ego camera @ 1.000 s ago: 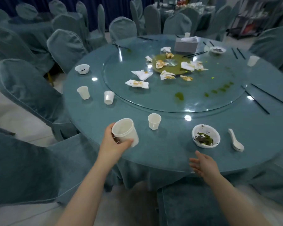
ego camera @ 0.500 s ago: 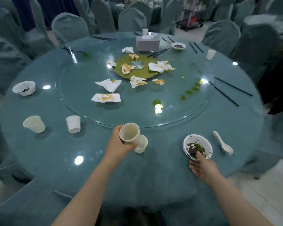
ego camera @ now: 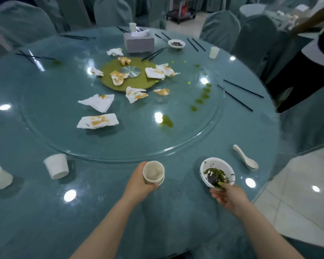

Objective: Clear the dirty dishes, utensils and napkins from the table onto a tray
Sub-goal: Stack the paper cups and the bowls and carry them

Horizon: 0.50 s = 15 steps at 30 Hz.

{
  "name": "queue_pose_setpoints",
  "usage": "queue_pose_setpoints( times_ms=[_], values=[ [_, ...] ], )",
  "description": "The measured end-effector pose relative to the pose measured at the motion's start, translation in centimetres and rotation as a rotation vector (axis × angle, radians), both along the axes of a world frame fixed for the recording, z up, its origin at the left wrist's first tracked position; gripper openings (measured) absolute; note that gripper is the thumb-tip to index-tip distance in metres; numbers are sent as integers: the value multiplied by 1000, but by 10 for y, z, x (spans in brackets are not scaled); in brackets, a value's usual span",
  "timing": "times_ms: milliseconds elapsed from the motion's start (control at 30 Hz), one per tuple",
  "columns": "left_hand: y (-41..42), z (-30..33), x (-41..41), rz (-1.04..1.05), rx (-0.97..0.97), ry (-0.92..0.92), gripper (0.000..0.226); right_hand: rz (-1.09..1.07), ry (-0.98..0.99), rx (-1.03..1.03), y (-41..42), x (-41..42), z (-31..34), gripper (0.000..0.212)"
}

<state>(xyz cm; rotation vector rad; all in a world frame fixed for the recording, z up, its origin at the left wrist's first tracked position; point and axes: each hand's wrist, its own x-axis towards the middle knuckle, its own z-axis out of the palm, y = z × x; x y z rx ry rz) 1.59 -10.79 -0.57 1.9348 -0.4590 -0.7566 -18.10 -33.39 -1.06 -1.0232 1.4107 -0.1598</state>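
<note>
White cups [ego camera: 153, 172] gripped by left hand [ego camera: 139, 185], right hand [ego camera: 229, 198] pinching bowl [ego camera: 217, 172] rim near table [ego camera: 176, 212] edge

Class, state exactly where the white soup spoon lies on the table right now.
In the head view the white soup spoon lies on the tablecloth at the near right, just right of the dirty bowl and outside the glass turntable.

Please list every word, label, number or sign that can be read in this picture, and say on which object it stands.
There is no readable text.
The tissue box shows plain grey sides.
The cups in the left hand and the bowl gripped by the right hand bear no print.
The cart in the background is too blurred to tell.
</note>
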Motion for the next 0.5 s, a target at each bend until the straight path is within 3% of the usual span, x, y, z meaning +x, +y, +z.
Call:
queue_pose_setpoints(
  times_ms=[200,333,500],
  values=[
    [-3,-22,-5,-96,17,58,74,88,-46,7,-3,2,20,14],
    [-2,-27,-11,53,19,29,61,161,-129,-1,-14,13,35,14],
    [3,-16,-15,222,-45,26,69,325,-143,-23,-20,32,38,13]
  ],
)
